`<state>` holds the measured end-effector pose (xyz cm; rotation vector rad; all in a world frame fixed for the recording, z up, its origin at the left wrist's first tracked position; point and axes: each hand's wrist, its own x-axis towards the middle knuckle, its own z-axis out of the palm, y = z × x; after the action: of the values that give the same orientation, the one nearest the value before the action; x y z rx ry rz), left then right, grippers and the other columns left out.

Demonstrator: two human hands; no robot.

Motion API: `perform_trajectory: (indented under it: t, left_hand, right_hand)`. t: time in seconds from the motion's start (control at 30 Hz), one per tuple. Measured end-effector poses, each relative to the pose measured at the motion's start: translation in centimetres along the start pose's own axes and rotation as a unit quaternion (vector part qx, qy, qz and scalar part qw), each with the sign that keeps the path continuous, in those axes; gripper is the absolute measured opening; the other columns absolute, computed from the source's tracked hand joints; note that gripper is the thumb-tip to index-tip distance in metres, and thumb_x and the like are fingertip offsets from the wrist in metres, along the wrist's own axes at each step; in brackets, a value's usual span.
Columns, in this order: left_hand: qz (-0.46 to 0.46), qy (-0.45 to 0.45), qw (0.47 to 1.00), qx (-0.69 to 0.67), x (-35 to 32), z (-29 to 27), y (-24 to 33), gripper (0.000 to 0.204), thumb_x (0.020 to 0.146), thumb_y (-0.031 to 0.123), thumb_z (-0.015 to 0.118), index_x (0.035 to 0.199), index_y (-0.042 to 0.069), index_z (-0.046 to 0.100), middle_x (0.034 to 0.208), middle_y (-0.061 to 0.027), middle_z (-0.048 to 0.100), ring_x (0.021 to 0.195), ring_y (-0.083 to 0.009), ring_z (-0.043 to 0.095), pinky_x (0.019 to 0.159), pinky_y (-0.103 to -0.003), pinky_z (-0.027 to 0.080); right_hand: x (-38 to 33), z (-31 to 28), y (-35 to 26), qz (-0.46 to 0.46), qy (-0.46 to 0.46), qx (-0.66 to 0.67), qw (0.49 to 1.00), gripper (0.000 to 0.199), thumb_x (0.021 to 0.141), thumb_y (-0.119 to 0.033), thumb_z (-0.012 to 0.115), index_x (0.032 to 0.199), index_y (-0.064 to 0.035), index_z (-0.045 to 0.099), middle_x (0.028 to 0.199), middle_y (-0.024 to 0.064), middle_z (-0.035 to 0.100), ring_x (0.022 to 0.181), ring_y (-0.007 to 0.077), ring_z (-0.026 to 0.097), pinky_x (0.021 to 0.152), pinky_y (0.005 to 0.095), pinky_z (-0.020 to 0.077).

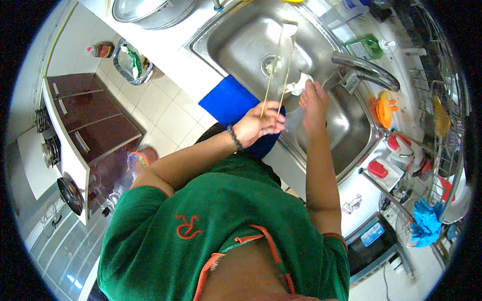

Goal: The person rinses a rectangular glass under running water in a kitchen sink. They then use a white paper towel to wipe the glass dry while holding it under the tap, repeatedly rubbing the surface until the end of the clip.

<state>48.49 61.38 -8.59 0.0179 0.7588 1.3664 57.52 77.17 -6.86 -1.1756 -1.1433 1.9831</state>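
My left hand (pixel 260 124), with a dark bead bracelet at its wrist, grips the near end of a long clear see-through piece (pixel 282 57). Two thin yellow strips run along its sides from my fingers, and its far end reaches over the left sink basin (pixel 228 47). I cannot make out its exact kind. Beside it, my right hand (pixel 315 103) is closed on a crumpled white cloth or tissue (pixel 299 84), close to the clear piece. Both hands are over the near side of the steel double sink, by the divider between the basins.
A chrome faucet (pixel 366 70) juts over the sink from the right. Behind it stand a green bottle (pixel 369 47) and an orange item (pixel 385 109). A blue cloth (pixel 228 100) hangs at the counter edge. A wire rack (pixel 447 115) lines the right, with blue gloves (pixel 427 223) on it.
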Motion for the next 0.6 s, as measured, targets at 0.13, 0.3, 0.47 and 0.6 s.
perform_trajectory:
  t: [0.13,0.3,0.47,0.6]
  left_hand:
    - [-0.044,0.004,0.995,0.094,-1.5,-1.4,-0.1,0.041,0.086,-0.001,0.049,0.125,0.007,0.038,0.098,-0.0101,0.059,0.083,-0.0199,0.062,0.074,-0.032,0.051]
    - [-0.049,-0.013,0.978,0.202,-0.8,-3.4,1.3,0.051,0.079,-0.01,0.051,0.125,0.005,0.034,0.097,-0.0122,0.057,0.082,-0.0206,0.061,0.073,-0.03,0.052]
    - [-0.027,0.006,0.976,0.214,2.9,-3.2,5.2,0.055,0.08,-0.008,0.052,0.128,0.007,0.03,0.098,-0.0121,0.057,0.079,-0.0208,0.061,0.071,-0.031,0.053]
    - [0.025,0.096,0.965,0.244,7.4,-2.2,7.6,0.034,0.094,0.015,0.043,0.125,0.004,0.034,0.084,-0.009,0.057,0.064,-0.017,0.058,0.061,-0.029,0.052]
  right_hand:
    - [1.9,1.0,0.2,0.042,0.012,-0.012,0.999,0.025,0.088,-0.019,0.057,0.068,-0.0116,0.043,0.053,-0.0069,0.032,0.042,0.0031,0.025,0.039,0.0214,0.0196]
    - [4.0,0.9,2.7,-0.016,0.026,-0.117,0.993,0.021,0.081,-0.01,0.06,0.064,-0.0093,0.047,0.055,-0.0055,0.041,0.044,0.0042,0.031,0.04,0.0228,0.0233]
    - [3.7,2.8,4.4,-0.102,0.024,-0.19,0.976,0.019,0.074,0.0,0.056,0.06,-0.0065,0.045,0.057,-0.0034,0.046,0.051,0.0057,0.039,0.045,0.0251,0.0305]
    - [2.1,5.1,3.6,-0.112,0.017,-0.146,0.983,0.022,0.074,0.0,0.056,0.059,-0.0065,0.041,0.058,-0.004,0.045,0.054,0.0044,0.038,0.046,0.0241,0.0314]
